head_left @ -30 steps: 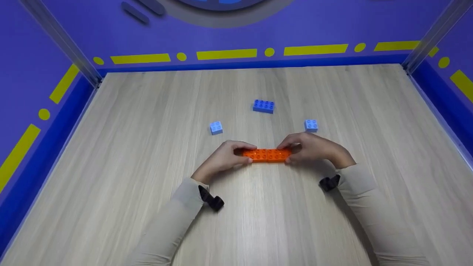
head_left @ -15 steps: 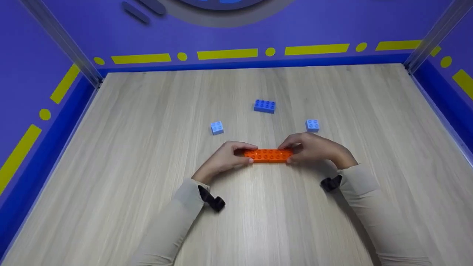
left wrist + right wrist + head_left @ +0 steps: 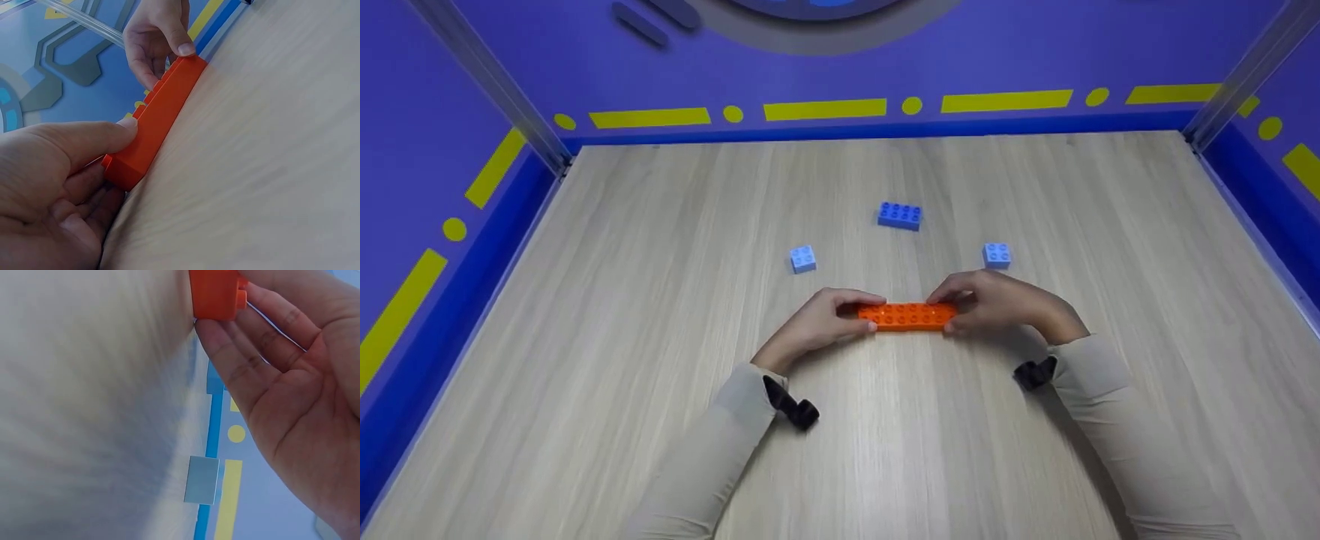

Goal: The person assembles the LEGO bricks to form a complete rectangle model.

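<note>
Two orange toy building bricks (image 3: 911, 318) lie end to end on the table, studs up, as one straight bar; no seam shows between them now. My left hand (image 3: 819, 321) pinches the left end, thumb on the near side and fingers on the far side. At the opposite end, my right hand (image 3: 997, 301) holds the bar the same way. The left wrist view shows the long smooth side of the orange bricks (image 3: 163, 115) and both hands on it. Only the right end of the orange bricks (image 3: 215, 295) appears in the right wrist view.
Beyond the hands, a light blue brick (image 3: 803, 259) sits to the left and another light blue brick (image 3: 997, 256) to the right, near the right fingers. A darker blue brick (image 3: 900, 216) lies farther back. Purple walls (image 3: 825, 82) border the wooden table (image 3: 660, 225).
The seam visible between the two orange bricks a second ago no longer shows. Both hands keep their hold and barely move; the whole view shifts very slightly.
</note>
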